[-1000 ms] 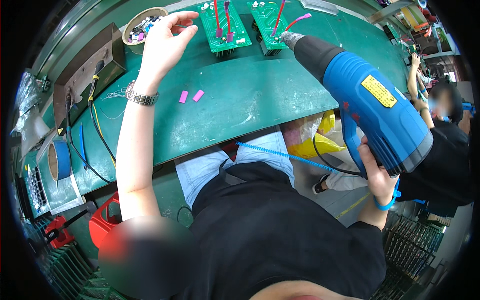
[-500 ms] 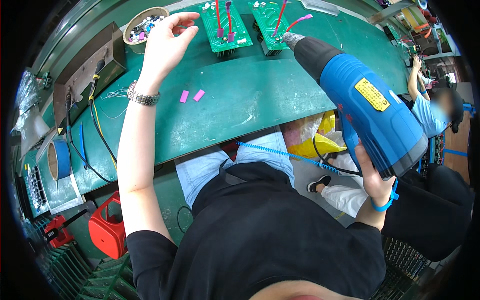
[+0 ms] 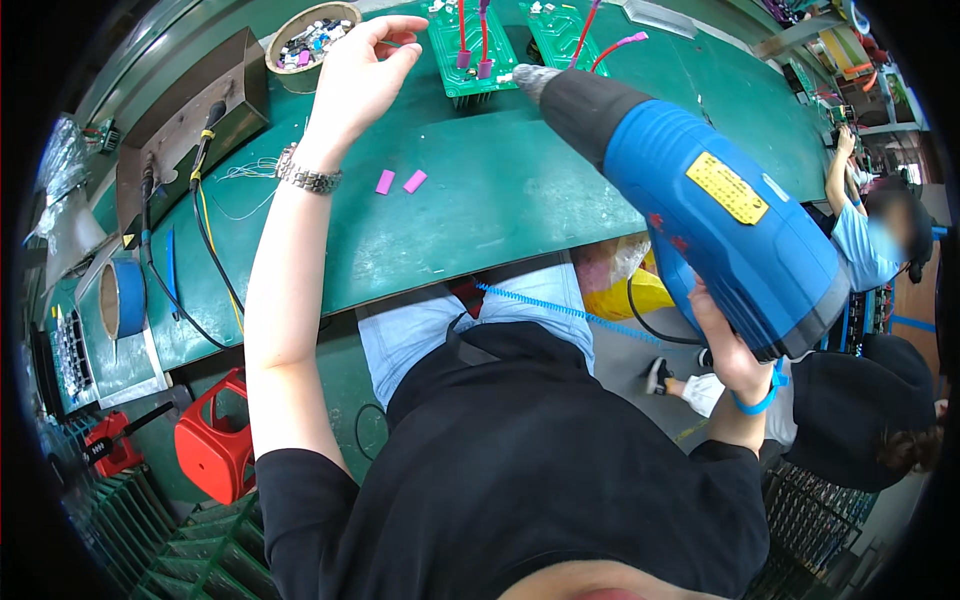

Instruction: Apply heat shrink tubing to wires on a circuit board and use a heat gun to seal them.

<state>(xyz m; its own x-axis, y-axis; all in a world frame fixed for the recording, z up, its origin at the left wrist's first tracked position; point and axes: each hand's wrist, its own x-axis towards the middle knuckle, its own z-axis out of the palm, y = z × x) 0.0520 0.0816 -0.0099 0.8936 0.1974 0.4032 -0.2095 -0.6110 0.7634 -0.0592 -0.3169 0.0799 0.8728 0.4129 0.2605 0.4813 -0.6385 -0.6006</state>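
Observation:
My right hand (image 3: pixel 733 352) grips the handle of a blue and black heat gun (image 3: pixel 725 220). Its nozzle points up and left, close to the right edge of the nearer-left green circuit board (image 3: pixel 465 75). Red wires (image 3: pixel 485 40) with purple sleeves rise from that board. A second green circuit board (image 3: pixel 562 38) sits to its right, partly hidden behind the gun. My left hand (image 3: pixel 365 80) hovers just left of the first board, fingers loosely bent, thumb apart, nothing visible in it. Two pink sleeves (image 3: pixel 400 182) lie on the green table (image 3: pixel 480 190) below.
A round tub of small parts (image 3: pixel 300 60) stands behind my left hand. Left of it are a brown metal tray (image 3: pixel 240 90), cabled soldering irons (image 3: pixel 208 135) and a blue tape roll (image 3: pixel 122 297). A red stool (image 3: pixel 215 440) stands below. Other people are at the right.
The heat gun's nozzle has swung left, from the right board toward the left one. My left hand stays near the left board. The whole view has shifted slightly.

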